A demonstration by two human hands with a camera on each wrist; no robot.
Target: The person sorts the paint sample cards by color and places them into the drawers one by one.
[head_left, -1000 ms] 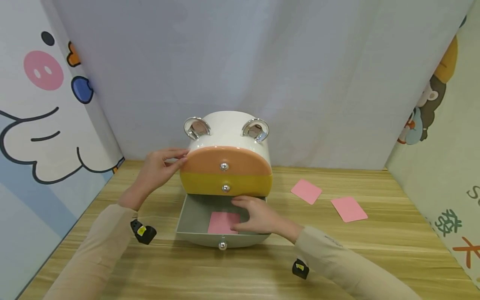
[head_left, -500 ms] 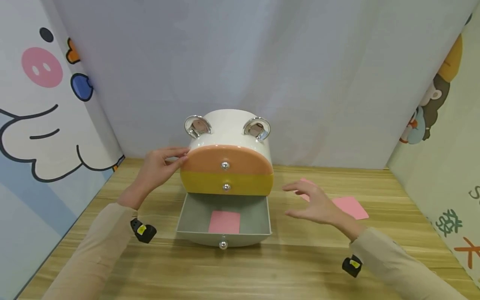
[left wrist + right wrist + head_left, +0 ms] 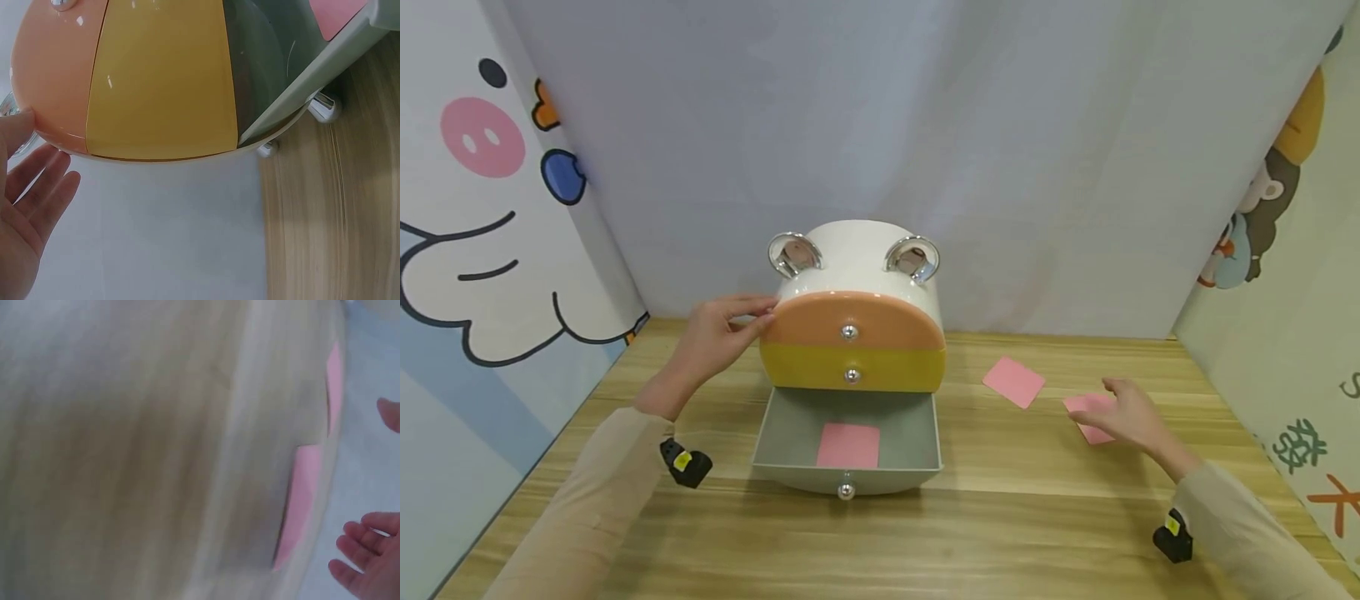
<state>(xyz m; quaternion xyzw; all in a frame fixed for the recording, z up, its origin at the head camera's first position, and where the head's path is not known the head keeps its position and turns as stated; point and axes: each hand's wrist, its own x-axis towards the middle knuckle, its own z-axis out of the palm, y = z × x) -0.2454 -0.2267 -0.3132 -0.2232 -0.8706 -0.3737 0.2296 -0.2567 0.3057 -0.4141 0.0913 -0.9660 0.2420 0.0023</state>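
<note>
Head view: my left hand (image 3: pixel 718 336) steadies the drawer box (image 3: pixel 854 325), fingers relaxed; my right hand (image 3: pixel 1131 417), fingers loosely spread, hovers over the far pink card (image 3: pixel 1086 406); flat card could slide, I judge.
Left wrist view: open palm (image 3: pixel 28 200) beside the orange drawer front (image 3: pixel 53 75); the box may shift.
Right wrist view: blurred; fingers (image 3: pixel 365 550) holding nothing.

So the little rounded white plastic drawer cabinet (image 3: pixel 856 258) with two shiny silver ear-shaped loops on top sits upright on the table. Its peach top drawer front (image 3: pixel 850 321) and mustard-yellow middle drawer front (image 3: pixel 852 368) are both pushed in, each with a small silver knob. The grey bottom drawer (image 3: pixel 917 429) is pulled all the way out toward the camera, and a flat pink square card (image 3: pixel 847 445) lies inside on its floor. Two more pink cards are off to the cabinet's right, lying flat: the nearer pink card (image 3: pixel 1014 382) in the open, the farther pink card (image 3: pixel 1086 406) partly covered by fingers.
</note>
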